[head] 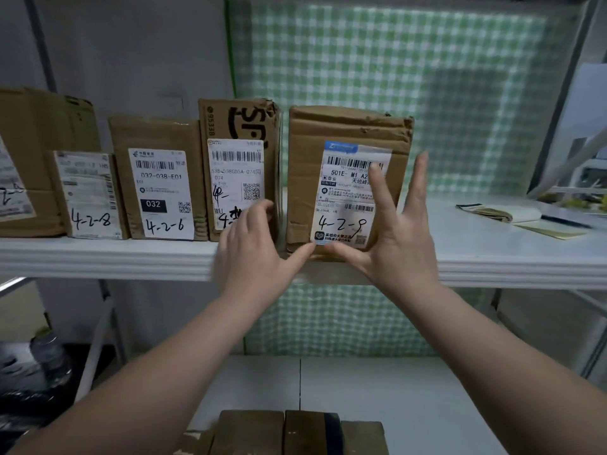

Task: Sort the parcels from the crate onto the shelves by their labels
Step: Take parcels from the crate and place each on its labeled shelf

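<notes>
A brown cardboard parcel (348, 133) with a white label handwritten 4-2-9 stands upright on the white shelf (492, 257), rightmost in a row. My right hand (397, 234) is spread open in front of its right half, thumb at its bottom edge. My left hand (253, 251) is open at its lower left corner, fingers over the neighbouring parcel (239, 126). Neither hand grips anything. Further left stand a parcel marked 4-2-6 (157, 133), a small one marked 4-2-8 (88, 192) and a bigger box (39, 126).
A folded paper or cloth item (505, 213) lies on the shelf at right. Behind hangs a green checked curtain (394, 77). On the lower white shelf (377, 389) several brown parcels (295, 431) stand at the bottom edge. Dark bagged items (36, 372) sit at lower left.
</notes>
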Motion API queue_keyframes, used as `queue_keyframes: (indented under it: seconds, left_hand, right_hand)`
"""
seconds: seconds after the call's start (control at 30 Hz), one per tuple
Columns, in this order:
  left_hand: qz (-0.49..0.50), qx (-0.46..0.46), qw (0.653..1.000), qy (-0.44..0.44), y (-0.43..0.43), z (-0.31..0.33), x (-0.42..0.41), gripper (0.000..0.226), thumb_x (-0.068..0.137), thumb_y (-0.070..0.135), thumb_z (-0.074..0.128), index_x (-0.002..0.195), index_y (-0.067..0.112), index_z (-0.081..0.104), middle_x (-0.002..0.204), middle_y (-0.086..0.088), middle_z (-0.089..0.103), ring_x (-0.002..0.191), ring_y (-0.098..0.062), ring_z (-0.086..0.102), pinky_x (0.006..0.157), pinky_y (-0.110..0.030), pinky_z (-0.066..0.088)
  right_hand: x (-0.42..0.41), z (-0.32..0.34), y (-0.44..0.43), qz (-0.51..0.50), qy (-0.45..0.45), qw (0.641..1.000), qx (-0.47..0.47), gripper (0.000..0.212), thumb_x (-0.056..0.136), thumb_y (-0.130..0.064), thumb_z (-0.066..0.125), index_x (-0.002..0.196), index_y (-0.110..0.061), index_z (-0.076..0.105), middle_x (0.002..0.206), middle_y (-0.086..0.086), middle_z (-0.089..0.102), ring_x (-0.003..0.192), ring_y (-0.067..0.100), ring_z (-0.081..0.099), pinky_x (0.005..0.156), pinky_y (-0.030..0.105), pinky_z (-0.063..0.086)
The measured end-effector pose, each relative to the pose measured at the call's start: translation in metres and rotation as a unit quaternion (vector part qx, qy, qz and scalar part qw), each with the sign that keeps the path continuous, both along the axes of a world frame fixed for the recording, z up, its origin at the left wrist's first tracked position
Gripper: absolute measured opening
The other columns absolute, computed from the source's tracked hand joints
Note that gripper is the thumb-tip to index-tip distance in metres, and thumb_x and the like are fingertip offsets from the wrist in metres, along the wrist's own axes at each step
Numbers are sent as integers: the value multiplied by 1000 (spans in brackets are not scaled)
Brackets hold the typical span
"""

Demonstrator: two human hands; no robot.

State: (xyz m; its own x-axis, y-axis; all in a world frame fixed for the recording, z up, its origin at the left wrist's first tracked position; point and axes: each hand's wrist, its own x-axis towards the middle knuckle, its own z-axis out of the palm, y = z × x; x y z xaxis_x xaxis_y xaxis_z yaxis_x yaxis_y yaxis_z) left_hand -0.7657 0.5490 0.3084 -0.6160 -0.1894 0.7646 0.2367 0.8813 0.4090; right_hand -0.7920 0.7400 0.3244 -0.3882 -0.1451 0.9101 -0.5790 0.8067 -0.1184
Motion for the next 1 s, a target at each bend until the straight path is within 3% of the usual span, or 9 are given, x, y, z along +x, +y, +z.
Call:
queue_keyframes:
  seconds: [0.13,0.27,0.53,0.83,1.0]
  left_hand:
    - [37,-41,997,-45,-15,-5,-3,86,69,74,56,130,15,42,131,-1,52,124,-21,47,106,-40,31]
    - [10,-17,998,-65,-34,-10,-5,76,71,66,63,126,18,44,127,1,51,120,-20,48,102,-39,37]
    - [0,-45,997,-65,-47,-18,-5,64,75,57,65,121,17,47,118,-1,51,112,-23,47,96,-41,40]
    - [1,-50,996,-68,-46,-18,-7,63,76,57,64,122,19,45,119,-1,49,114,-22,46,99,-39,36]
    - [2,-53,996,-75,-45,-17,-5,64,77,57,63,125,19,44,122,0,47,117,-22,43,101,-37,34]
  right_hand:
    - [-5,3,-17,-19,-108,993,-33,123,58,-64,80,150,-50,-1,160,19,-19,142,41,29,97,47,48]
    - [-16,3,-24,-19,-155,987,-43,132,57,-62,82,144,-52,-17,161,16,-13,138,38,38,98,44,47]
    - [-28,4,-37,-9,-173,984,-39,133,63,-53,84,147,-45,-20,157,19,4,130,39,46,100,45,45]
    - [-36,0,-42,-17,-185,981,-58,131,66,-51,82,149,-44,-20,155,17,11,122,39,52,93,45,48]
    - [-34,0,-43,-16,-196,979,-60,132,67,-51,82,148,-44,-21,156,19,8,126,39,49,97,46,46]
